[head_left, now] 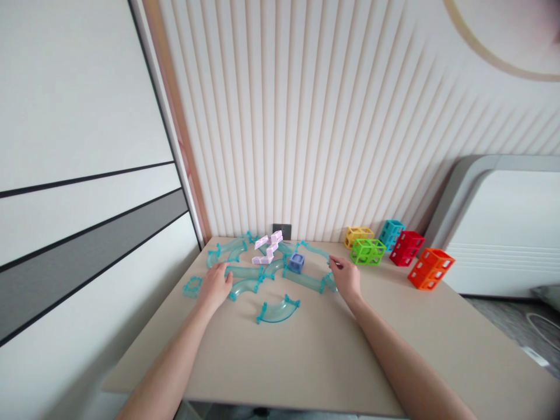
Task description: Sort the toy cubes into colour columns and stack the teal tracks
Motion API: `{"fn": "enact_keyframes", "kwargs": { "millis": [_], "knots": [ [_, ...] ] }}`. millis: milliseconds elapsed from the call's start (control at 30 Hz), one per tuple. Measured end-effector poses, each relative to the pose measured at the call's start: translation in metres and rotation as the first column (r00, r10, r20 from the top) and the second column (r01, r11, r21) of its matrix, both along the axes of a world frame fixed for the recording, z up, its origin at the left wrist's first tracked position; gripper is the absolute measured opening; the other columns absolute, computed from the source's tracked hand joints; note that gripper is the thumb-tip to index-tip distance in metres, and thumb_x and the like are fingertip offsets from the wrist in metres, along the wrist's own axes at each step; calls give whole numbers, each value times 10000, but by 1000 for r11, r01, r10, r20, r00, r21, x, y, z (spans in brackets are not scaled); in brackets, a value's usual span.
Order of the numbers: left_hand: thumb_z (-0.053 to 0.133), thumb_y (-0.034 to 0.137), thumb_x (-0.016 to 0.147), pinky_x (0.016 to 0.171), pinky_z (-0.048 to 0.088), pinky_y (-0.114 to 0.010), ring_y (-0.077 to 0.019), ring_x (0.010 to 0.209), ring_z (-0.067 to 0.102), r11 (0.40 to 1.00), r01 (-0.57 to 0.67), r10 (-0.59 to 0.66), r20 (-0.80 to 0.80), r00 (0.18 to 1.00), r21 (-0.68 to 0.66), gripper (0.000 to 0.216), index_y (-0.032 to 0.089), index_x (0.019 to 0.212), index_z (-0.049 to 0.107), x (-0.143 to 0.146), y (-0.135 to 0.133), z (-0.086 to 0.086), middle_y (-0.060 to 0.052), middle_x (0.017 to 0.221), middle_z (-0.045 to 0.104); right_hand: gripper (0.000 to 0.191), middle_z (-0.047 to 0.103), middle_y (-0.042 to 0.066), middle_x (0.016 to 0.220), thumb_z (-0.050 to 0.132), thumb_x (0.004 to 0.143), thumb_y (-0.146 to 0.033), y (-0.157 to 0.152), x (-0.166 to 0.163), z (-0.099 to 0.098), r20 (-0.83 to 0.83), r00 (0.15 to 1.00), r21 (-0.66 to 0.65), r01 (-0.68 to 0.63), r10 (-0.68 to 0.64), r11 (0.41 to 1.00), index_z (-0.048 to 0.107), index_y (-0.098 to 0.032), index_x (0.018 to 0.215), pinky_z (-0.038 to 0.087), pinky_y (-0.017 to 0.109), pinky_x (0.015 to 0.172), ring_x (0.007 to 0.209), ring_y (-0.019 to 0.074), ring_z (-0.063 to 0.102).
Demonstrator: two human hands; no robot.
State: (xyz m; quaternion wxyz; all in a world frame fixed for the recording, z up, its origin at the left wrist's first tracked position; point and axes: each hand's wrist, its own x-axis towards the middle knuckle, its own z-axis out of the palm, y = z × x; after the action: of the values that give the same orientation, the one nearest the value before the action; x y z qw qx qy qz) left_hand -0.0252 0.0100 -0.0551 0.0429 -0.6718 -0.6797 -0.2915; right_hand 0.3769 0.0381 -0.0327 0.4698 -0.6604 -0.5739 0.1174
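Left hand (pixel 216 284) touches one straight track (pixel 245 272), its grasp I cannot tell; right hand (pixel 345 275) pinches one wavy track (pixel 315 250); between, one blue cube (pixel 296 263); rightward, five openwork blocks (pixel 406 249).

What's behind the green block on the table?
Behind the green block is a yellow block, then the ribbed wall. The yellow block's upper part shows; the green one covers some of its lower part, so whether they touch can't be told.
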Motion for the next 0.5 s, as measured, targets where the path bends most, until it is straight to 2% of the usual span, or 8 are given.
{"fn": "enact_keyframes", "kwargs": {
  "millis": [100, 233, 433, 500],
  "knots": [
    [515, 211, 881, 980, 509, -420, -297, 1082, 661, 1000, 8, -8, -2, 1000, 11, 318, 133, 1163, 639, 2, -2, 0, -162, 1122, 699, 459, 786, 133, 744, 546, 801, -451, 3, 3, 1, -167, 986, 31, 21, -16, 999, 787, -110, 990, 531, 345, 611, 702, 296, 746],
    [483, 227, 899, 1029, 482, -397, -274, 1125, 646, 1000, 18, -18, -13, 1000, 16, 338, 149, 1198, 624, 0, 4, 8, -142, 1175, 694, 539, 791, 163, 833, 556, 789, -516, 3, 0, 3, -331, 943, 86, 3, 26, 996, 761, -81, 1033, 547, 328, 592, 789, 309, 763],
    [442, 252, 914, 1043, 456, -352, -257, 1142, 639, 997, -32, 29, -59, 998, -63, 318, 162, 1109, 677, -23, 49, 45, -126, 1154, 712, 510, 790, 156, 858, 614, 773, -541, -3, -10, 4, -408, 909, 131, -38, 88, 991, 763, -113, 1008, 574, 360, 667, 824, 312, 758],
    [460, 255, 900, 1042, 449, -370, -277, 1170, 624, 991, -79, 70, -89, 994, -106, 327, 159, 1125, 678, -33, 66, 57, -143, 1189, 701, 483, 789, 145, 837, 640, 762, -546, -5, -14, 4, -411, 904, 140, -66, 119, 988, 772, -131, 971, 577, 371, 691, 802, 307, 759]
  ]
}}
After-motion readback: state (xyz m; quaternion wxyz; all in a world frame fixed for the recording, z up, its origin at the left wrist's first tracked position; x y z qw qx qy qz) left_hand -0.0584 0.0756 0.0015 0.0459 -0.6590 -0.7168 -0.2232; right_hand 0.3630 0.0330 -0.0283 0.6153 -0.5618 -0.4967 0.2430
